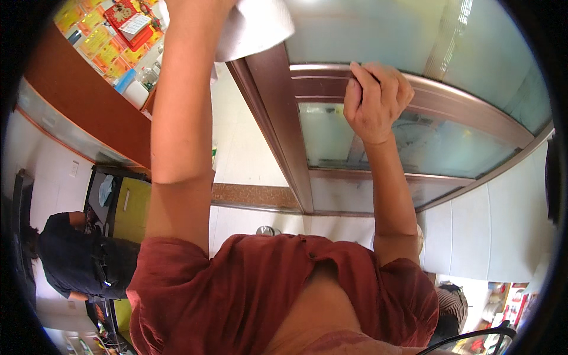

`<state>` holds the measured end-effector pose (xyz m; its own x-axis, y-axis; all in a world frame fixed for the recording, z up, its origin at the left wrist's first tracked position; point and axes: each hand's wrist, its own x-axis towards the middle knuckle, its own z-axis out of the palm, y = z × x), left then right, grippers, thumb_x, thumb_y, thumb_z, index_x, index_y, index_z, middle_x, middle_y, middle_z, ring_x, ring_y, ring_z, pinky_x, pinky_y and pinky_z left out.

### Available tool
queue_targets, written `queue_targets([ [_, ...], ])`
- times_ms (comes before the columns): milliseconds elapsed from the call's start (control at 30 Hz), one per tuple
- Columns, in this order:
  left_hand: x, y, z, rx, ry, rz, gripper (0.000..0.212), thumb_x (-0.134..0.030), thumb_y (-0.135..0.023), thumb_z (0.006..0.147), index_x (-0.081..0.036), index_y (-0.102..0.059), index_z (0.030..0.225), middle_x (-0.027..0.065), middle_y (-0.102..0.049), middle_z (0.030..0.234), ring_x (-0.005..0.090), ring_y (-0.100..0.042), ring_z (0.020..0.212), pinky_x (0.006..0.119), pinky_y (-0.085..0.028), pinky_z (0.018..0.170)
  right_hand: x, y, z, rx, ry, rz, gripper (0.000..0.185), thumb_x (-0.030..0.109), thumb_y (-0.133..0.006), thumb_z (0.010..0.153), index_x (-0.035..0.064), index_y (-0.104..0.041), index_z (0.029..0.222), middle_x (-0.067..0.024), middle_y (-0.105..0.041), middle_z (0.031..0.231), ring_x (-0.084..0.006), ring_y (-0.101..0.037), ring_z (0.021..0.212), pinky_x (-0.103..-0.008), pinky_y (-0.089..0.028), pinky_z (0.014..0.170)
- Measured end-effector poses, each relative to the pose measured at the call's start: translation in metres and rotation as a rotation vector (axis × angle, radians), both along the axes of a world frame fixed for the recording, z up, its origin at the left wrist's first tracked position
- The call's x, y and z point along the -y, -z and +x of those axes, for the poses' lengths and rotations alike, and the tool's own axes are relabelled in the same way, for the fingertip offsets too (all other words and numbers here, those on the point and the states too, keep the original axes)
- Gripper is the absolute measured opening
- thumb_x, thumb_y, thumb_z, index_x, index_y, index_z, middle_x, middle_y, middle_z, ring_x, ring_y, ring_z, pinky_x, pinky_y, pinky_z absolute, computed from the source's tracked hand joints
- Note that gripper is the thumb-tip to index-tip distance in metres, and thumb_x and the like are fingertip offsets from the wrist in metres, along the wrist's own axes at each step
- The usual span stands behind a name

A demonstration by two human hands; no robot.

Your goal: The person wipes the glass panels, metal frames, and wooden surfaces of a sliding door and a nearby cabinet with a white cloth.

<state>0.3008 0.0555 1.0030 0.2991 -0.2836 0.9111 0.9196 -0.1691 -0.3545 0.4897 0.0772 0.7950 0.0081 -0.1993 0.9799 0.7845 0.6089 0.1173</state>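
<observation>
A sliding or hinged door with frosted glass panes (377,33) in a brown metal frame (273,88) stands before me. My right hand (379,100) lies against its horizontal middle rail (437,91), fingers curled at the rail's edge and thumb to the left. My left forearm (184,93) reaches up past the door's left upright, and the hand itself is beyond the top edge of the picture. Beside that wrist hangs a white cloth or sheet (259,31), near the top of the upright; whether the left hand holds it is hidden.
A stone threshold (253,195) crosses the doorway. At upper left, a table with a patterned cover (95,42) bears a red calendar (133,26) and bottles. A person in black (71,255) stands at lower left by yellow-green cabinets (133,206). A metal object (265,230) is on the floor.
</observation>
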Motion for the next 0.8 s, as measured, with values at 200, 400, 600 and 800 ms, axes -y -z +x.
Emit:
queue_targets([
  [200,0.023,0.188,-0.003,-0.020,-0.044,-0.506,0.049,-0.023,-0.070,0.061,-0.024,-0.067,0.110,0.0166,-0.038,0.144,0.0453,-0.027,0.133,0.054,-0.029,0.091,-0.003,0.008,0.007,0.025,0.018,-0.031,0.023,0.010,-0.065,0.071,0.0140,-0.068,0.093,0.0026,-0.058,0.098,-0.0183,-0.053,0.090,-0.0325,-0.034,0.082],
  [400,0.038,0.284,-0.029,-0.086,-0.092,-0.651,0.039,-0.018,-0.065,0.065,-0.030,-0.069,0.101,0.0135,-0.040,0.144,0.0402,-0.029,0.134,0.051,-0.028,0.088,0.003,0.001,0.005,0.058,0.005,-0.036,0.023,0.007,-0.063,0.072,0.0123,-0.067,0.094,0.0011,-0.058,0.099,-0.0193,-0.054,0.090,-0.0321,-0.035,0.082],
  [600,0.013,0.169,0.025,-0.025,-0.088,-0.508,0.056,-0.014,-0.063,0.071,-0.018,-0.056,0.127,0.0207,-0.029,0.148,0.0435,-0.025,0.136,0.058,-0.030,0.093,0.003,0.007,0.026,0.039,-0.180,-0.067,0.024,0.003,-0.057,0.077,0.0070,-0.062,0.101,-0.0074,-0.060,0.105,-0.0255,-0.055,0.090,-0.0353,-0.042,0.081],
  [800,0.007,0.196,0.070,-0.248,0.132,-0.737,0.058,-0.012,-0.061,0.075,-0.015,-0.050,0.131,0.0189,-0.025,0.150,0.0389,-0.024,0.137,0.051,-0.030,0.101,0.027,0.027,0.036,-0.240,-0.303,-0.184,0.027,0.006,-0.051,0.087,-0.0026,-0.050,0.113,-0.0205,-0.050,0.123,-0.0311,-0.049,0.110,-0.0378,-0.042,0.090],
])
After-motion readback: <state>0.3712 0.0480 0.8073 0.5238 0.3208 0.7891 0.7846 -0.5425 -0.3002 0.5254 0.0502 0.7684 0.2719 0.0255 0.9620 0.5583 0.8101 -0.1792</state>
